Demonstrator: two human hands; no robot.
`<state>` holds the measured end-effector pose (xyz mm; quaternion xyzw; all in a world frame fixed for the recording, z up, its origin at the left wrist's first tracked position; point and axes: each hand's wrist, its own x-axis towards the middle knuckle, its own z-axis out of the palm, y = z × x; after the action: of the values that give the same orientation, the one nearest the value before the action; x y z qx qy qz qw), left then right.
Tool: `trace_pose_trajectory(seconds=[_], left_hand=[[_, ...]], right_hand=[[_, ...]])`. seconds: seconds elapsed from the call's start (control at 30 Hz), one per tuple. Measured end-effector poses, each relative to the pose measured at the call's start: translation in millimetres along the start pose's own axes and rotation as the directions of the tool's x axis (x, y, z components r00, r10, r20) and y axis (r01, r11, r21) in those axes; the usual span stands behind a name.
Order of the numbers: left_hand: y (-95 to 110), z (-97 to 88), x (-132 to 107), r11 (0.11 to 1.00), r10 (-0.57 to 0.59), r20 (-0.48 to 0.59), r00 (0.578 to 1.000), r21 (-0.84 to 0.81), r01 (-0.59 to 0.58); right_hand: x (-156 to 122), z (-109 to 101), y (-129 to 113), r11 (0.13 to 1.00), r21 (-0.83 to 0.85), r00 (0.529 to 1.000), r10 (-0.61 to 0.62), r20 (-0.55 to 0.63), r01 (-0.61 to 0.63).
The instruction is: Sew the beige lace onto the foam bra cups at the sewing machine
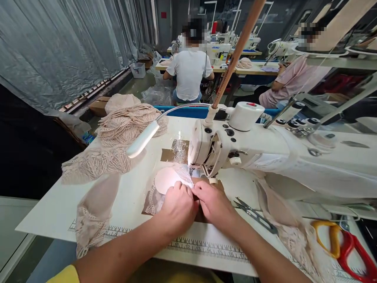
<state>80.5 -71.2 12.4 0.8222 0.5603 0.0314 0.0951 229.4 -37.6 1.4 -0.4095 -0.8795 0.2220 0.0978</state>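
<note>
A white sewing machine (203, 145) stands over a pale pink lace piece (167, 181) with a smooth, rounded cup-like part, lit by a lamp (143, 139). My left hand (179, 204) lies on the near side of the piece, its fingers curled closed on the fabric edge. Close beside it, my right hand (210, 198) pinches the same fabric just in front of the needle area. Both thumbs and fingertips nearly meet. The exact edge between the fingers is hidden.
Beige lace pieces (126, 122) are piled at the back left, and one (97, 208) hangs over the front edge. Thread snips (256, 216), more lace (277, 208) and red-handled scissors (355, 255) lie to the right. Two people sit beyond the table.
</note>
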Motion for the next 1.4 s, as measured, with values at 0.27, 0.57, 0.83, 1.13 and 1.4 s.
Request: trace_pose_trajectory(seconds=[0.27, 0.57, 0.83, 1.13, 1.4], left_hand=[[-41, -6.1, -4, 0.963, 0.11, -0.112, 0.988, -0.235, -0.134], [-73, 37.1, 24, 0.915, 0.351, -0.358, 0.865, -0.064, -0.398], [-87, 26.1, 40, 0.866, 0.447, -0.35, 0.823, -0.06, -0.496], [-96, 21.7, 44, 0.849, 0.471, -0.306, 0.827, -0.099, -0.52], [-97, 23.9, 45, 0.891, 0.386, -0.279, 0.879, -0.135, -0.434]], right_hand=[[-3, 17, -5, 0.901, -0.433, 0.999, 0.02, 0.026, -0.007], [9, 23, -6, 0.839, -0.527, 0.991, 0.104, -0.086, -0.134], [15, 22, -7, 0.832, -0.516, 0.979, 0.181, -0.094, -0.203], [14, 27, -2, 0.83, -0.525, 0.982, 0.157, -0.103, -0.188], [8, 32, 5, 0.858, -0.497, 0.975, 0.02, -0.219, -0.13]])
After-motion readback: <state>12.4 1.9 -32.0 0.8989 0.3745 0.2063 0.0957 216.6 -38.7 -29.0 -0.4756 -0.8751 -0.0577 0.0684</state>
